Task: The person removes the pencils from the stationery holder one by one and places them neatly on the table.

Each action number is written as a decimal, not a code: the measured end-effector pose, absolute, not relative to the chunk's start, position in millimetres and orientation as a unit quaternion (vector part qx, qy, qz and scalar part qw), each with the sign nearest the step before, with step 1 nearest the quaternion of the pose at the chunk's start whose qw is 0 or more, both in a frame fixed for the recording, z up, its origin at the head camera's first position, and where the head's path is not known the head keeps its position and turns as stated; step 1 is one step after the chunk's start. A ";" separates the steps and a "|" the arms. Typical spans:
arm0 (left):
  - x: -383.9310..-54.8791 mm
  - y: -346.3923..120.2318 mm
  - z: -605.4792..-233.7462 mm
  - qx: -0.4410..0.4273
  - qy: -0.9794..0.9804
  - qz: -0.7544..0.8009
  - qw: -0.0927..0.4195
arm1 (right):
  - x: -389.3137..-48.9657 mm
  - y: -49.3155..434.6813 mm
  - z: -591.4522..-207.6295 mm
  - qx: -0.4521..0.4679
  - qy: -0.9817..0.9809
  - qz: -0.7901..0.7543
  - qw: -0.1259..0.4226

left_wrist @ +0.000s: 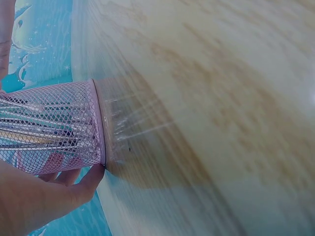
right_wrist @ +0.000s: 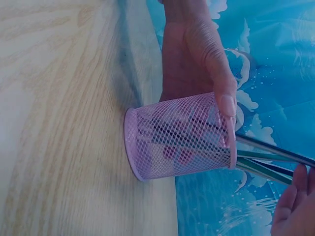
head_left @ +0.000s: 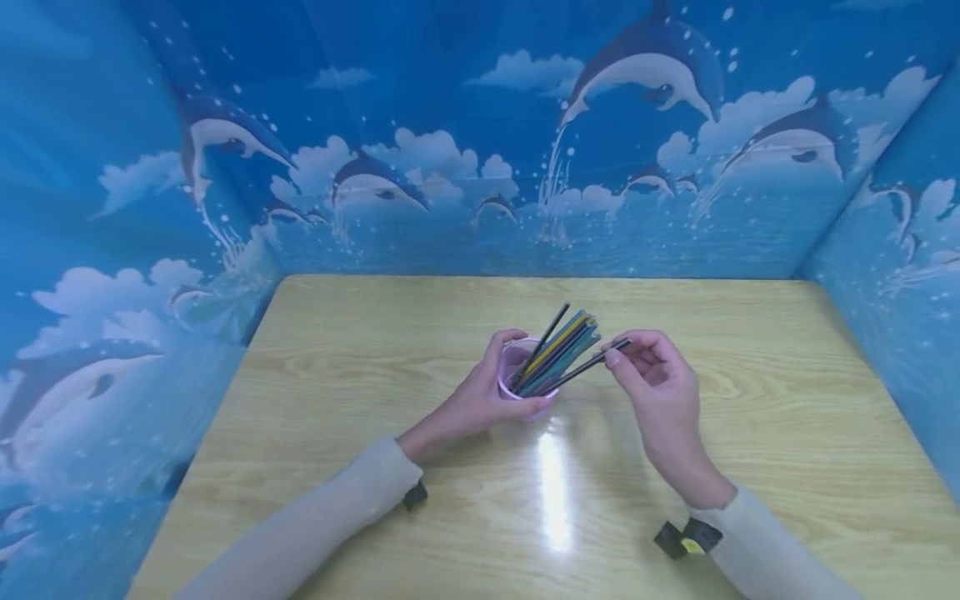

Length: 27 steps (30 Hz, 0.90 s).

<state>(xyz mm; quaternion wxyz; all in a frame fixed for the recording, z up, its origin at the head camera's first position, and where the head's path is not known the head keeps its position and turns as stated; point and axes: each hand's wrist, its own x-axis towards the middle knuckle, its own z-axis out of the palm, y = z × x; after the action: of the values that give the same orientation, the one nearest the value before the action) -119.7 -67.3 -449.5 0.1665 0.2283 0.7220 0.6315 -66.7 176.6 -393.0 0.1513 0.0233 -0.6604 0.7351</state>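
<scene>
My left hand grips a pink mesh pen cup, with the thumb along the near rim and fingers round the far side. A bundle of slim pencils in dark, yellow, blue and green leans to the right inside it. Between thumb and fingertips, my right hand pinches the upper end of a dark pencil, whose lower end is still in the cup. In the right wrist view the cup has its base close to the tabletop, and pencils show through its mesh. Another dark pencil stands apart from the bundle.
The wood-grain table stretches out around both hands, with a bright light reflection in front of the cup. A blue dolphin-print backdrop rises behind the table and on both sides. Dark straps with small devices sit at the wrists.
</scene>
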 end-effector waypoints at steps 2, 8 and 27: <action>-119.2 -67.9 -449.1 0.226 0.727 0.627 0.167 | -66.2 176.3 -391.6 0.036 -0.636 0.752 0.170; -118.2 -67.6 -447.2 0.226 0.736 0.616 0.167 | -68.6 179.2 -385.5 0.128 -0.505 0.829 0.206; -120.3 -69.2 -445.1 0.224 0.741 0.608 0.177 | -91.5 225.5 -365.5 0.109 -0.505 0.830 0.210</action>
<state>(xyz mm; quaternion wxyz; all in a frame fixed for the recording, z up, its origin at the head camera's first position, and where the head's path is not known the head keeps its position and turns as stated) -120.3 -69.2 -445.1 0.1767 0.2240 0.7411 0.6078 -91.5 225.5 -365.5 0.2096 0.1094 -0.5050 0.8301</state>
